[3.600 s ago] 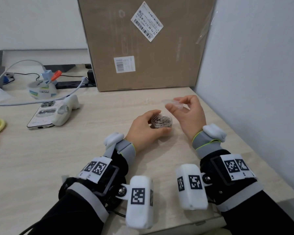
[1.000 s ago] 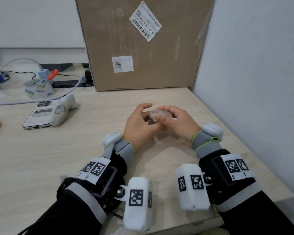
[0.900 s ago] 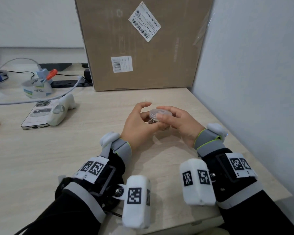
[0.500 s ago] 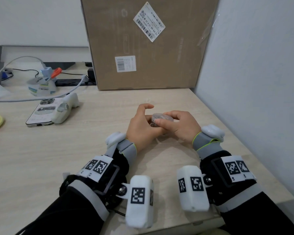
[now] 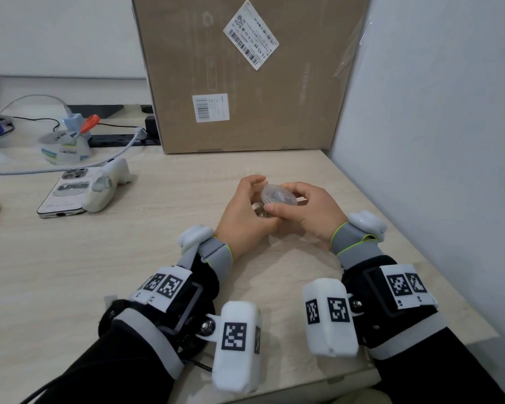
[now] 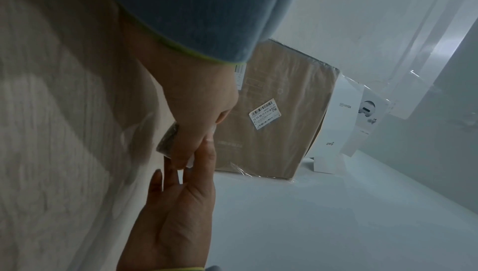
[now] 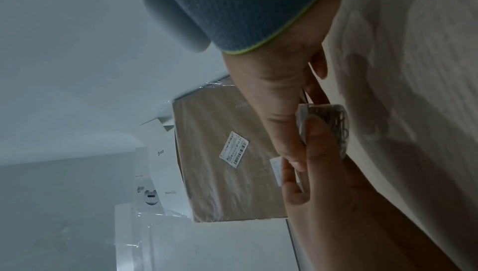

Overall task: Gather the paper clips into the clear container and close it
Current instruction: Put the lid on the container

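1. The clear container (image 5: 263, 209) sits between both hands just right of the middle of the wooden surface (image 5: 70, 272), at about 1 o'clock from the picture's centre in the head view.
2. A round clear lid (image 5: 278, 195) lies on top of the container, tilted toward the camera; whether it is fully seated cannot be told.
3. The left hand (image 5: 242, 214) curls round the container's left side, its index finger raised and bent above the lid's edge.
4. The right hand (image 5: 306, 211) pinches the lid, thumb on the near rim and fingers curled over the far rim.
5. In the right wrist view the paper clips (image 7: 338, 128) show as a tangle of silver wire through the container's wall, packed under the lid.
6. In the left wrist view the container shows only as a small greyish edge beside the fingers; the rest is hidden.
7. A large cardboard box (image 5: 245, 74) with two barcode labels stands at 12 o'clock against the wall, well behind the hands.
8. A smartphone (image 5: 63, 193) lies face down at 10 o'clock, with a white plastic device (image 5: 107, 189) resting against its right edge.
9. A tape dispenser (image 5: 63, 144) and a grey cable (image 5: 41, 170) lie farther back at 10 o'clock.
10. Both forearms wear black sleeves and white marker blocks.
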